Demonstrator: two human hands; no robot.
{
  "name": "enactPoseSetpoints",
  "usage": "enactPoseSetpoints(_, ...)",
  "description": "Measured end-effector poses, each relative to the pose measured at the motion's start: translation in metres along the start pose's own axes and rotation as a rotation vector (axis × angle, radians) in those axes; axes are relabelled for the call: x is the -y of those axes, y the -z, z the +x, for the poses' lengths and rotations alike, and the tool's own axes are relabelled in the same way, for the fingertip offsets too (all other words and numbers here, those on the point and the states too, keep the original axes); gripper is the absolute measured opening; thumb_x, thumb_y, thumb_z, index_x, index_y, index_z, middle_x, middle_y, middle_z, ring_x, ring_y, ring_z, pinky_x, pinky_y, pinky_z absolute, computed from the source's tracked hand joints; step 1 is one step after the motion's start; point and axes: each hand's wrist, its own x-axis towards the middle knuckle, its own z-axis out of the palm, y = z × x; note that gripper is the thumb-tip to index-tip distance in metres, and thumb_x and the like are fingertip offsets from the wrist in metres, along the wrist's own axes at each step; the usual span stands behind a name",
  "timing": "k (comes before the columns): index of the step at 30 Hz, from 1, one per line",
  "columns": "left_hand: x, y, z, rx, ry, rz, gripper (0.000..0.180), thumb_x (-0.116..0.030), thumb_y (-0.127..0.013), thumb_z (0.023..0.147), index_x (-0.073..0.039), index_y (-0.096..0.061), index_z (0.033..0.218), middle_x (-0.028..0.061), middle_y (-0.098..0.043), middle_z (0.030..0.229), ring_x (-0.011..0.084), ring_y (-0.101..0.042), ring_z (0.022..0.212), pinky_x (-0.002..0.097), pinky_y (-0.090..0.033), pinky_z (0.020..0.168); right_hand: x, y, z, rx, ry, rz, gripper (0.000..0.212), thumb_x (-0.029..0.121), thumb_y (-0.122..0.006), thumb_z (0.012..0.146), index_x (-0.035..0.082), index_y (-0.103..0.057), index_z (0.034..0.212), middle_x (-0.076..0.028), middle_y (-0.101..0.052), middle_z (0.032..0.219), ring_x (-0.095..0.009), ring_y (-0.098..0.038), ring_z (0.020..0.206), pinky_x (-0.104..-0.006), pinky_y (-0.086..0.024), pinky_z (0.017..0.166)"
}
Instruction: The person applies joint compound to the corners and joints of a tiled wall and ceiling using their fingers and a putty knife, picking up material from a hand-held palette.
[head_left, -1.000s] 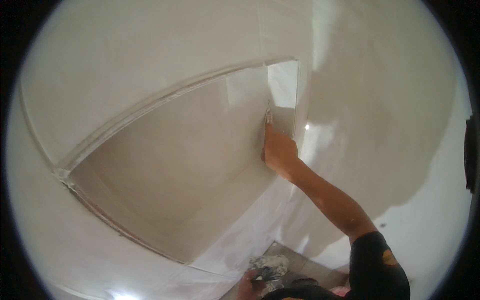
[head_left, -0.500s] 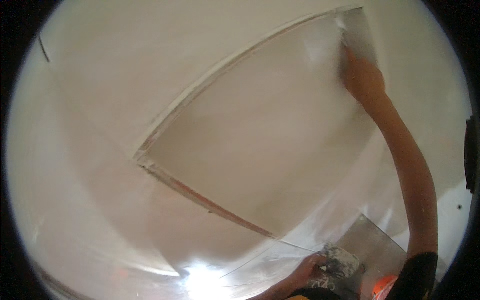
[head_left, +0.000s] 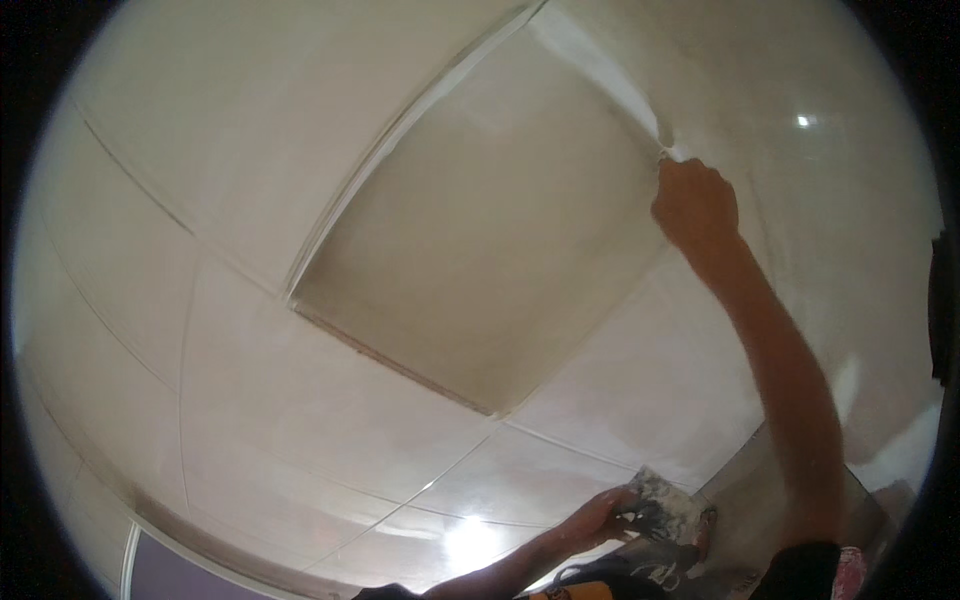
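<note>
Recessed panel [head_left: 480, 220] sits at upper centre in the pale tiled wall [head_left: 290, 400], with the left hand below it to the right and the right hand at its right-hand corner. It looks tilted: its long axis runs from lower left to upper right, with one corner pointing down. The left hand [head_left: 606, 512] comes in low, clamped on a paste-smeared piece [head_left: 668, 505], grey and white, whose long axis slants down to the right. Farther right and well above, the right hand [head_left: 697, 203] is curled tight round a slim tool [head_left: 667, 151]. Only a pale bit shows past the fingers, so I cannot tell which way it points. The hands are well apart.
</note>
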Motion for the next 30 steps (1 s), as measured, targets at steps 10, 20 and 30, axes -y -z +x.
enactPoseSetpoints(10, 0.023, 0.094, 0.055, 0.029, 0.384, 0.125, 0.04, -0.033, -0.046, 0.094, -0.01, -0.04, 0.126, 0.0091, -0.048, 0.124, 0.0236, -0.055, 0.104, 0.0351, -0.047, 0.087, -0.138, -0.065, -0.378, 0.013, -1.049, 0.931, 0.042, 0.008, -0.051, 0.08, 0.003, -0.052, 0.122, -0.011, -0.053, 0.091, -0.015, -0.052, 0.076, -0.0303, -0.046, 0.065)
enactPoseSetpoints(20, -0.005, 0.274, 0.125, 0.068, 0.649, 0.594, 0.036, -0.028, -0.05, 0.094, -0.009, -0.044, 0.124, 0.0117, -0.05, 0.122, 0.0326, -0.053, 0.108, 0.044, -0.051, 0.08, -0.029, -0.241, -0.706, 0.563, -1.729, -0.003, 0.036, 0.014, -0.057, 0.08, 0.004, -0.055, 0.115, -0.015, -0.057, 0.103, -0.027, -0.056, 0.092, -0.0381, -0.049, 0.076)
enactPoseSetpoints(30, -0.037, 0.199, 0.152, -0.065, 0.712, 0.977, 0.04, -0.031, -0.049, 0.094, -0.016, -0.039, 0.129, 0.0092, -0.05, 0.121, 0.03, -0.052, 0.11, 0.0442, -0.046, 0.084, -0.105, -0.267, -0.742, 0.103, -1.976, -0.661, 0.048, 0.017, -0.064, 0.077, 0.009, -0.05, 0.122, -0.018, -0.058, 0.109, -0.034, -0.057, 0.101, -0.0418, -0.047, 0.084)
